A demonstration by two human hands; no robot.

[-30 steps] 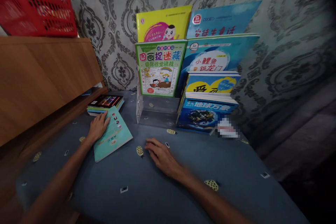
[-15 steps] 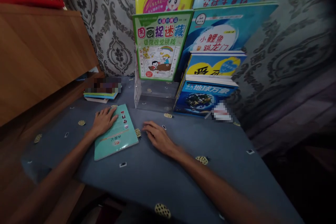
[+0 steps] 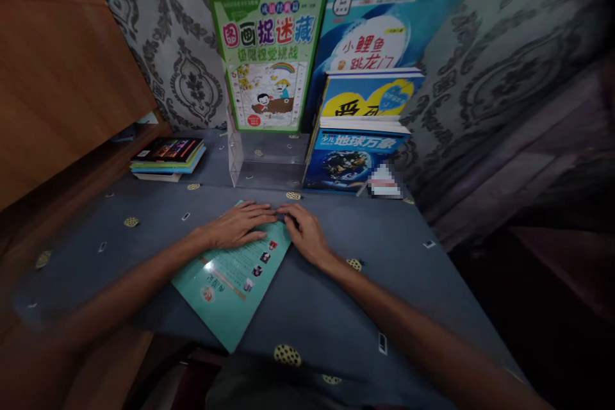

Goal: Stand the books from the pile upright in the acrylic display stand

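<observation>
Gleaming teal, the picture-dotted book (image 3: 233, 288) lies beneath the left hand (image 3: 240, 225) — fingers straight, unclenched — right hand (image 3: 306, 234) bent at its edge, grip unclear.

Teal book (image 3: 233, 291); blue-grey, pineapple-print tablecloth (image 3: 317, 320); grey damask-patterned wallpaper (image 3: 195, 86).

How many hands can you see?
2. The left hand is spread over the far end of the teal paperback; the right hand is at its far right corner.

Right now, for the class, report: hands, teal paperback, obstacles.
Left hand flat on teal paperback; right hand at its far edge. Paperback lies slantwise on tablecloth. Clear book rack beyond, not blocking.
</observation>
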